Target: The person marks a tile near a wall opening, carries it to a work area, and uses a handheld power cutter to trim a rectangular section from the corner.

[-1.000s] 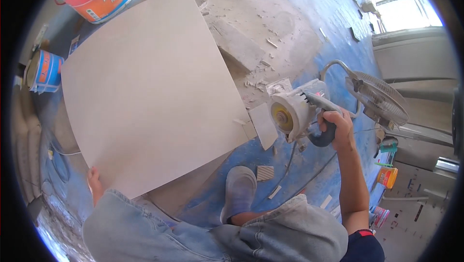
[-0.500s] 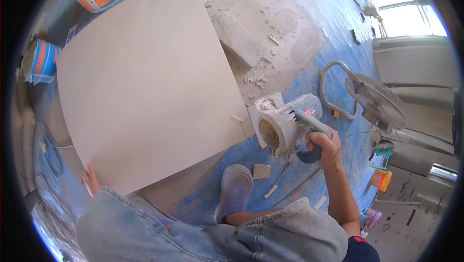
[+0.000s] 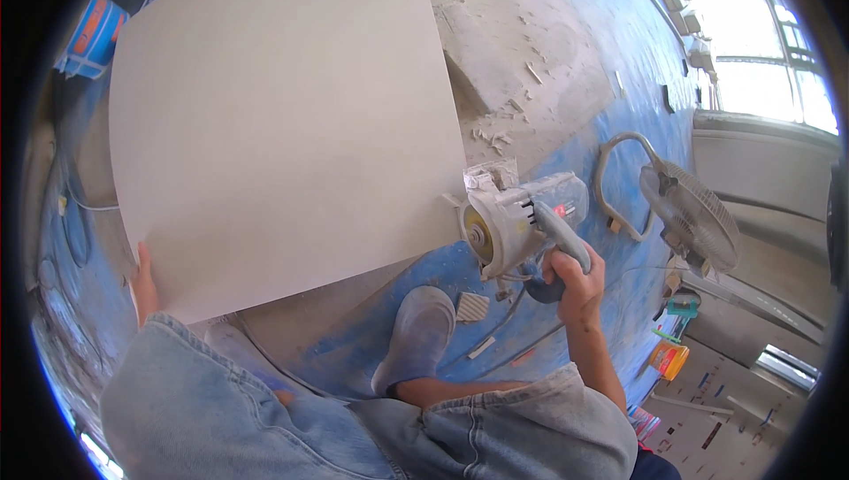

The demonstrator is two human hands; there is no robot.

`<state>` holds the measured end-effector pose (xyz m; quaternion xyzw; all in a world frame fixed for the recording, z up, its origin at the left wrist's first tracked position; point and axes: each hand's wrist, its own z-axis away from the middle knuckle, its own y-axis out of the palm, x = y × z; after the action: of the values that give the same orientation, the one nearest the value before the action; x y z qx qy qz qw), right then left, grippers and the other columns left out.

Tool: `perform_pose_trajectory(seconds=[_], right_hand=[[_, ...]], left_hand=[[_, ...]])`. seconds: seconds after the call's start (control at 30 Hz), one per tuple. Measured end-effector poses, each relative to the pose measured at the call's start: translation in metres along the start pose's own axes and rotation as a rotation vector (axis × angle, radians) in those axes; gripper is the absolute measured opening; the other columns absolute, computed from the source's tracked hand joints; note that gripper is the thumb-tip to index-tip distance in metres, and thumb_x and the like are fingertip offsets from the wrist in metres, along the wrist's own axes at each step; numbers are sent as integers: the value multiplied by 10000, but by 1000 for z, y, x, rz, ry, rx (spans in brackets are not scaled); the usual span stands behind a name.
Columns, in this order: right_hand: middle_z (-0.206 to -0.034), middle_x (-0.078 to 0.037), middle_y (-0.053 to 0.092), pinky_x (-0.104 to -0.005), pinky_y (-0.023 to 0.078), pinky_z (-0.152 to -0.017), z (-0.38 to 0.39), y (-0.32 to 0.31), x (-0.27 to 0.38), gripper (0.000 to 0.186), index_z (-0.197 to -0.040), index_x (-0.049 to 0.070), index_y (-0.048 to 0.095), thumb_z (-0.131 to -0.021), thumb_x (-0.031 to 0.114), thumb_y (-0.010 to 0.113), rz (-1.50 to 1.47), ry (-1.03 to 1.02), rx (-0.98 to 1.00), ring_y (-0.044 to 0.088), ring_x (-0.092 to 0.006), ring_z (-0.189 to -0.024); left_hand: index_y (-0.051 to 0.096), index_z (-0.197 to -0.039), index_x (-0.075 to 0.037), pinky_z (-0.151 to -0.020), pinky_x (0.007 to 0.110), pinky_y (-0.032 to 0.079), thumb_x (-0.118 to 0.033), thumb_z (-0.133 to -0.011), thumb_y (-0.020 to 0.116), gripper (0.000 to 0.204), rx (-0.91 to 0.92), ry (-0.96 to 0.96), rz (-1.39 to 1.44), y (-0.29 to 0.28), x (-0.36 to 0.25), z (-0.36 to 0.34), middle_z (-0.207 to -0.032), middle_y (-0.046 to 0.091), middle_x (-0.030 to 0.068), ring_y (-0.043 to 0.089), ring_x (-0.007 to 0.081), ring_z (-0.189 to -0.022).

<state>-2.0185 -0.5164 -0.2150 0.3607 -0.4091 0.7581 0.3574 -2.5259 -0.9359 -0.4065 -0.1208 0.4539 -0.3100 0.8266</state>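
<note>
My left hand point(image 3: 144, 282) grips the lower left edge of a large pale square tile point(image 3: 283, 117), its fingers upright along that edge and partly hidden. My right hand point(image 3: 574, 281) is closed round the handle of a corded circular saw point(image 3: 517, 219) with a yellow disc and a dust-caked housing. The saw is at the tile's lower right corner; whether its blade touches the tile I cannot tell. Below the saw lie a small ribbed offcut point(image 3: 472, 307) and cables. My shod foot point(image 3: 413, 338) rests between my knees and the saw.
Blue-coated floor point(image 3: 646, 104) carries a dusty board strewn with chips point(image 3: 495, 64). A metal fan point(image 3: 690, 215) stands right of the saw. A blue-and-orange bucket point(image 3: 93, 33) sits upper left; a yellow tub point(image 3: 669, 358) is lower right. A bright window point(image 3: 756, 29) is upper right.
My right hand has moved the saw leftward to the tile's lower right corner. The view has shifted, so the tile and my left hand appear higher in the picture.
</note>
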Motion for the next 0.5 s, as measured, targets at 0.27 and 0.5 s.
perform_pose_trajectory(seconds=[0.27, 0.5], right_hand=[[-703, -46, 586, -240, 405, -593, -1, 6, -1, 233, -863, -31, 629, -778, 185, 610, 26, -11, -14, 524, -108, -617], [-692, -69, 578, -256, 399, -602, -3, 5, -2, 277, -855, -32, 610, -784, 236, 603, 63, -10, -23, 516, -130, -615]], left_hand=[[542, -1330, 69, -1030, 319, 410, -670, -901, 540, 854, 1, 14, -84, -4, 0, 1, -1316, 593, 140, 557, 242, -1187], [519, -1353, 64, -1053, 330, 394, -664, -896, 554, 861, 20, 2, -16, 1, 4, -5, -1356, 561, 142, 534, 246, -1223]])
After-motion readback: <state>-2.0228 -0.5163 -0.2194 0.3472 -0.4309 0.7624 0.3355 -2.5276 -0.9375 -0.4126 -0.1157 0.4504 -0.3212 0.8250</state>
